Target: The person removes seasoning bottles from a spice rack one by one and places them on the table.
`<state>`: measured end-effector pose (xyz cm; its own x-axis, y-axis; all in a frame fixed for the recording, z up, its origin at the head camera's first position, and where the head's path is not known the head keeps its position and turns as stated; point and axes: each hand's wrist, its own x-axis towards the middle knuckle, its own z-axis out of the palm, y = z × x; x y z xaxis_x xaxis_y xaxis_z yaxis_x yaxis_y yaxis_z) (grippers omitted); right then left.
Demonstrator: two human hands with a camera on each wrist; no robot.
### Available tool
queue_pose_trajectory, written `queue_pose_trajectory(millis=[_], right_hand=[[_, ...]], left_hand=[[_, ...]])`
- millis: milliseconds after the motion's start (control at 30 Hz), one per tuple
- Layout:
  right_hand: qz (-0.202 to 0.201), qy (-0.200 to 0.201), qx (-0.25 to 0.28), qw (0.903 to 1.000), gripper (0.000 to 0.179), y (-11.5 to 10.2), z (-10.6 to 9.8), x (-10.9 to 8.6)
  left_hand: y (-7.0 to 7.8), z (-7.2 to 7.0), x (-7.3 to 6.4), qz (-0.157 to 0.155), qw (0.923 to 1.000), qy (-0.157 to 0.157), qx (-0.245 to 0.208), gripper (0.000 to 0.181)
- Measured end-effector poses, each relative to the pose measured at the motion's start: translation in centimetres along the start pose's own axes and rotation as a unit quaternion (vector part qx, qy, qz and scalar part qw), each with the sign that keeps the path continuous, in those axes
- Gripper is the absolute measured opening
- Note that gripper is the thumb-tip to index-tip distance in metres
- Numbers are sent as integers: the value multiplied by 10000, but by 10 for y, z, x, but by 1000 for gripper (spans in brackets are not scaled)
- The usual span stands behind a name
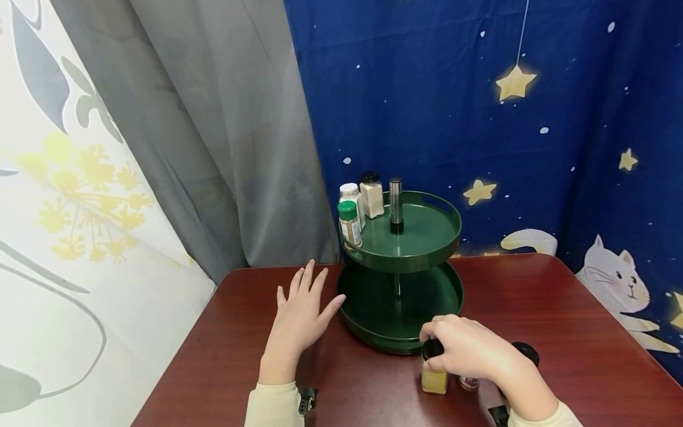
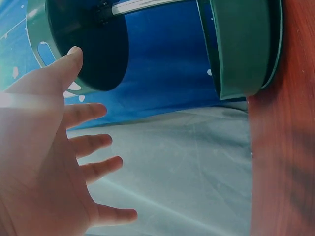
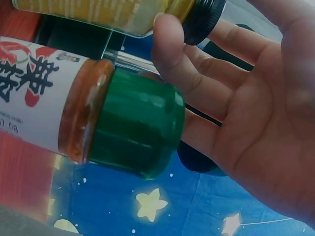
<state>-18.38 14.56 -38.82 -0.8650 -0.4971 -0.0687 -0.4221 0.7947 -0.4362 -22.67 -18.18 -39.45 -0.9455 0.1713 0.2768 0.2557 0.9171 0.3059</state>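
Note:
My right hand grips the black-lidded top of a square glass spice jar with yellow contents, beside the front of the green two-tier tray. In the right wrist view, fingers curl at the black lid. Close by stands a green-capped spice jar with orange-red contents and a white label; in the head view my right hand mostly hides it. My left hand is held left of the tray, fingers spread and holding nothing. The left wrist view shows the same spread fingers.
On the upper tier's left stand a green-capped jar, a white-capped bottle and a black-capped jar. A metal post rises at its centre. Another black lid shows behind my right wrist. Curtains hang behind the table.

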Motion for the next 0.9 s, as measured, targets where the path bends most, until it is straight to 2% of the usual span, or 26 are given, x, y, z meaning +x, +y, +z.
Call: queue_pose_trajectory(millis=[400, 900], right_hand=[[227, -254, 390, 9987, 30, -3, 1, 0], [49, -202, 258, 9995, 31, -6, 3, 1]], left_hand=[[0, 0, 1, -34, 10000, -51, -22, 77], [0, -2, 1, -43, 10000, -63, -4, 77]])
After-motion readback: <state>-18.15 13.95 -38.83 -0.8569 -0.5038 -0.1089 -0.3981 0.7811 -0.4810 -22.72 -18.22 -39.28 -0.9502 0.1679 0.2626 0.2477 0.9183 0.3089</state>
